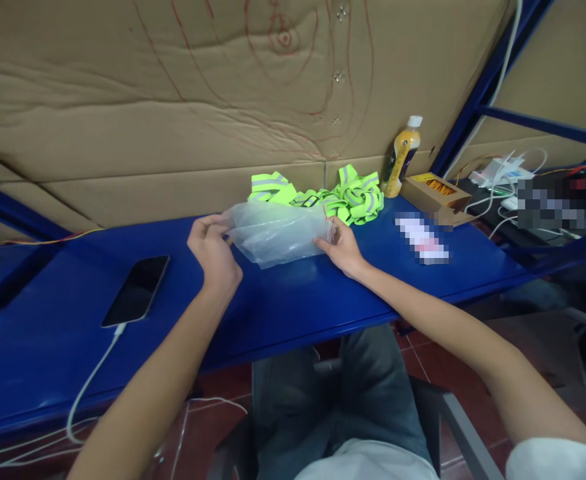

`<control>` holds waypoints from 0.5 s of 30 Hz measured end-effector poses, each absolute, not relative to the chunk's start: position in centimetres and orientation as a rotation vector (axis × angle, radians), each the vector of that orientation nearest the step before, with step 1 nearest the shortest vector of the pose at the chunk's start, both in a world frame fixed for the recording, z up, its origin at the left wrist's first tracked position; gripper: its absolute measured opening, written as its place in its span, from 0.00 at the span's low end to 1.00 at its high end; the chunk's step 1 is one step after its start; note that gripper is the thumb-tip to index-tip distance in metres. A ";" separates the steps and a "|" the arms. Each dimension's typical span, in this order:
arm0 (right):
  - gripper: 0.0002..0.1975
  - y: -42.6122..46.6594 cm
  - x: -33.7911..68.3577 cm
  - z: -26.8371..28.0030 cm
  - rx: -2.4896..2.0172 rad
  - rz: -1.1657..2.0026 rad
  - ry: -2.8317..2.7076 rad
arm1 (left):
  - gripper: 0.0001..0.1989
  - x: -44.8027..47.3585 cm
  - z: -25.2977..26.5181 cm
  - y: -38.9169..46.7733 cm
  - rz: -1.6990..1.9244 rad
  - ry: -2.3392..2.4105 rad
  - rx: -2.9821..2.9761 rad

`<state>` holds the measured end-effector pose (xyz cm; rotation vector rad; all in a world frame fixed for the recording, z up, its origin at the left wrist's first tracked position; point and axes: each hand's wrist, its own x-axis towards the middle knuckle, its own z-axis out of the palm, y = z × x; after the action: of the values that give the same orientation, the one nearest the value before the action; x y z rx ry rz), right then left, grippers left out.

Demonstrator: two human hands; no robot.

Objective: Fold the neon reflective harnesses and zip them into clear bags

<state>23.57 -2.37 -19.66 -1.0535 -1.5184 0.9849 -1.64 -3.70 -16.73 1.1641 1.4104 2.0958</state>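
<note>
A clear plastic zip bag (277, 235) is stretched sideways between my two hands, just above the blue table. My left hand (215, 250) grips its left end, fingers curled behind the plastic. At the other end, where a red line marks the edge, my right hand (341, 247) pinches the bag between thumb and fingers. Behind the bag lies a heap of neon yellow-green reflective straps (357, 195) with grey stripes and a dark buckle. The bag hides part of the straps. No contents show clearly inside the bag.
A phone (137, 291) on a white charging cable (91, 373) lies at left. A yellow drink bottle (403, 159) and an open cardboard box (437, 195) stand at back right, near a blurred-out item (423, 238). A cardboard wall (173, 133) rises behind the table (293, 313).
</note>
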 end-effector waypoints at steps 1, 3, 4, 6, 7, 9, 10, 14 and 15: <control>0.16 -2.4 23.5 -19.7 -1.058 0.978 -1.495 | 0.12 -1.7 -16.2 -4.3 2.144 1.432 1.293; 0.16 -2.4 23.5 -19.9 -1.059 0.947 -1.505 | 0.20 -1.3 -14.8 -5.6 2.263 1.453 1.789; 0.16 -2.5 23.5 -20.1 -1.053 0.930 -1.534 | 0.25 -0.9 -14.0 -6.3 2.212 1.451 2.099; 0.15 -2.5 23.4 -20.3 -1.035 0.915 -1.604 | 0.26 -0.2 -12.9 -7.0 1.990 1.377 2.500; 0.14 -2.5 23.4 -20.3 -1.027 0.919 -1.623 | 0.21 0.1 -12.7 -7.1 1.895 1.377 2.526; 0.14 -2.5 23.4 -20.3 -1.016 0.933 -1.606 | 0.16 0.4 -13.2 -6.6 1.828 1.476 2.343; 0.14 -2.6 23.4 -20.2 -1.014 0.943 -1.583 | 0.17 0.2 -13.7 -6.1 1.849 1.556 2.195; 0.18 -2.7 23.1 -19.8 -1.046 0.991 -1.534 | 0.16 -1.1 -16.2 -3.8 1.971 1.664 1.750; 0.19 -2.8 23.1 -19.7 -1.033 1.009 -1.539 | 0.18 -1.4 -16.6 -3.3 1.928 1.623 1.709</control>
<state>23.07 -2.80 -19.70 -1.0330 -1.5395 1.0086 -1.37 -3.30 -16.62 1.7087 1.6234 1.9277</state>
